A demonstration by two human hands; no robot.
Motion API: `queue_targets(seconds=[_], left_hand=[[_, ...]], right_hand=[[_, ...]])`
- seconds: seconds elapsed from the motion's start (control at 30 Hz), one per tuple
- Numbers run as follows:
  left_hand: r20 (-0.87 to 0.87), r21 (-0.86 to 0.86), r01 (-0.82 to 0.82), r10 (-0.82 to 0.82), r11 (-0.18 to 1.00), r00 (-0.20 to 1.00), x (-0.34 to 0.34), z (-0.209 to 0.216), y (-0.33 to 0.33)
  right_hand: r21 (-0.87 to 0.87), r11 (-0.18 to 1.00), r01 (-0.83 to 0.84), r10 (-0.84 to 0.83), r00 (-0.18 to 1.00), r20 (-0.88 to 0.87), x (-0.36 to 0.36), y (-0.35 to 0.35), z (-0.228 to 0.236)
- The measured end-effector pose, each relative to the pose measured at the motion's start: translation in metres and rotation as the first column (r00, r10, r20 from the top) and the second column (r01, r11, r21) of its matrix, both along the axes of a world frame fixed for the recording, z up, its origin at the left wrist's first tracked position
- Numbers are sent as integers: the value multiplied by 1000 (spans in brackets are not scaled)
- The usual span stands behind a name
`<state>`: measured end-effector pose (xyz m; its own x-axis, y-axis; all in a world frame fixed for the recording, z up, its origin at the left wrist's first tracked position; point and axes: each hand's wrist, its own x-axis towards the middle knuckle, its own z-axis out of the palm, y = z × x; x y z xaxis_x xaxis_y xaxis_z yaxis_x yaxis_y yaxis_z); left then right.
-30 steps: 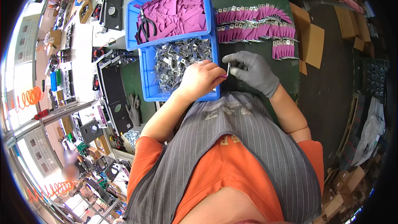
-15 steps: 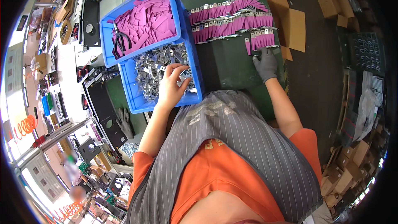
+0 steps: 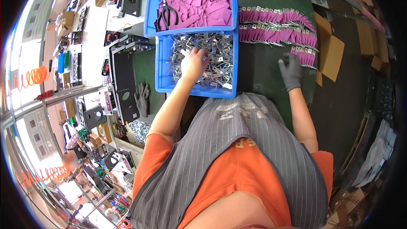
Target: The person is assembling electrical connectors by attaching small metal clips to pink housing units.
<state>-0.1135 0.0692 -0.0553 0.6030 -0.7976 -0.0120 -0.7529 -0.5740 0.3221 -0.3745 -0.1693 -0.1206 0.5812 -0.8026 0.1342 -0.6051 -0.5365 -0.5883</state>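
My bare left hand (image 3: 194,65) is down in the lower blue bin (image 3: 163,76), among loose small metal brackets (image 3: 218,55). Its fingers are bent and slightly apart; the tips are partly lost in the pile, and no held part shows. On my right hand (image 3: 291,73) is a grey glove. With thumb and fingers apart, it is open just below the left end of the shortest row of pink strips (image 3: 306,56) fitted with metal pieces. Two longer rows of similar pink-and-metal pieces (image 3: 275,34) lie beyond, overlapping along the green table (image 3: 258,65).
Black-handled pliers (image 3: 166,15) rest on loose pink strips (image 3: 199,6) in the upper blue bin (image 3: 149,12). A spare grey glove (image 3: 142,99) lies left of the bins. Beyond the table's right edge stands an open cardboard box (image 3: 333,55).
The whole view has shifted, carrying the bins and rows rightward. My left hand has lowered into the metal brackets. My right hand has drawn slightly away from the short row.
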Motion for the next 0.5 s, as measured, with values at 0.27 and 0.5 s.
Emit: queue_targets(seconds=[0.27, 0.5], left_hand=[[-18, -75, 22, -24, 997, 1000, -1, 10, -16], [-975, -218, -655, -133, 723, 178, -12, 51, -9]], right_hand=[[254, 939, -233, 158, 945, 286, 43, 39, 33], [495, 499, -712, 314, 680, 662, 72, 70, 90]])
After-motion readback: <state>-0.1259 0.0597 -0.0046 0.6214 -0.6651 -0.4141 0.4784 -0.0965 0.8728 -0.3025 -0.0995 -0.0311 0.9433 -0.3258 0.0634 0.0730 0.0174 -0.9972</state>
